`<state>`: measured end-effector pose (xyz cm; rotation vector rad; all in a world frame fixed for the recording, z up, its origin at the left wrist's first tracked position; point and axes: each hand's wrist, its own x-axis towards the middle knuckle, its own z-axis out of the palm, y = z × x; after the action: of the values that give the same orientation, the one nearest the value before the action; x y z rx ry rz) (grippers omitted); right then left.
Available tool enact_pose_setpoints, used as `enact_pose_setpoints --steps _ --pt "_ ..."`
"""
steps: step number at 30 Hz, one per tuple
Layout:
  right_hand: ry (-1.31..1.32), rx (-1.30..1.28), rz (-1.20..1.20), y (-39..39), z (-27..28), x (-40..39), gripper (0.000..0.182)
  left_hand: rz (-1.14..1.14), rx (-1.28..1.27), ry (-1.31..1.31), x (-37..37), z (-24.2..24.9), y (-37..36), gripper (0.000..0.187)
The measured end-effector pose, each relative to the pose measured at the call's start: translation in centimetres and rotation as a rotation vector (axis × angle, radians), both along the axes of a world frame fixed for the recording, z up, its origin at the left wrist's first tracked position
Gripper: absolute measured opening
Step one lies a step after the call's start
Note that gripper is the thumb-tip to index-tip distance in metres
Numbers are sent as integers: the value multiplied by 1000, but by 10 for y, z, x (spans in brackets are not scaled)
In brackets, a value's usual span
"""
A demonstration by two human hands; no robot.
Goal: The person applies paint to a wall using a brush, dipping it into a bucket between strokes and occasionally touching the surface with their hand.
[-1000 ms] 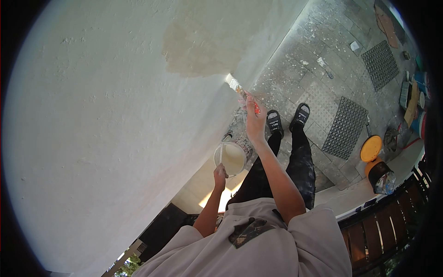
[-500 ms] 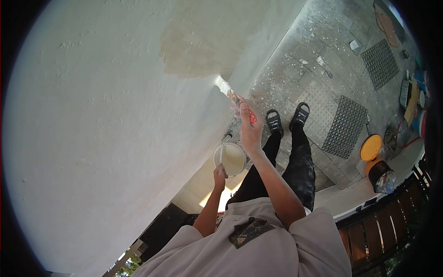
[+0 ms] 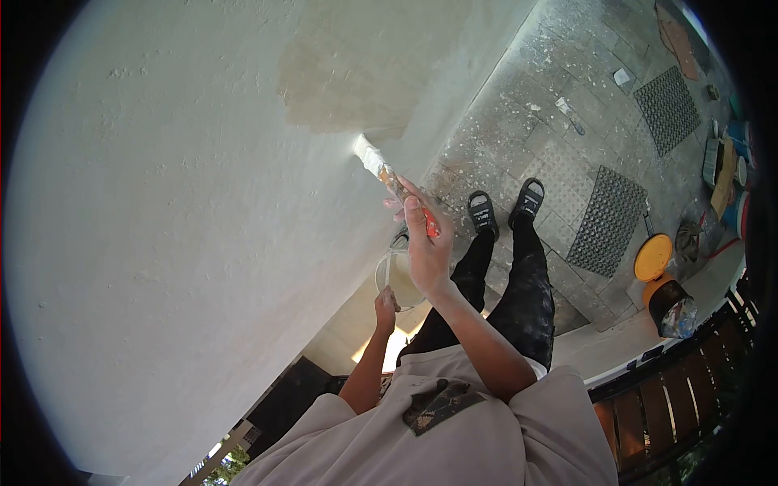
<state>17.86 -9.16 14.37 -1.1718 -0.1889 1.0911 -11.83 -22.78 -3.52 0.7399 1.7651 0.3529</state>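
Head view, left grip [image 3: 386,309] clasping bucket [image 3: 378,274], pale paint [image 3: 402,274] inside, right grip [image 3: 429,249] pinching paintbrush [image 3: 378,166]

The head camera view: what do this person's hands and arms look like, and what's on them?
The left hand and right hand are ordinary human hands, both bare. No gloves, watch or bracelet can be seen, and the forearms are uncovered. Loose, short, pale grey sleeves cover the upper arms, part of a shirt with a dark patch in front.
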Motion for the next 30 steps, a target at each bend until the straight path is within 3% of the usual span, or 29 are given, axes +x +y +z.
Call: enact_pose_setpoints --steps 9,12,22,30 --pt "106 325 32 -25 39 7 44 -118 123 23 11 11 8 31" --pt "195 238 59 -42 25 20 41 -7 43 -90 16 28 20 30" --pt "-35 -297 -29 -37 -89 41 39 4 103 -204 48 73 49 30" --pt "-66 -271 -162 19 -115 -1 45 13 106 -219 66 84 60 31"
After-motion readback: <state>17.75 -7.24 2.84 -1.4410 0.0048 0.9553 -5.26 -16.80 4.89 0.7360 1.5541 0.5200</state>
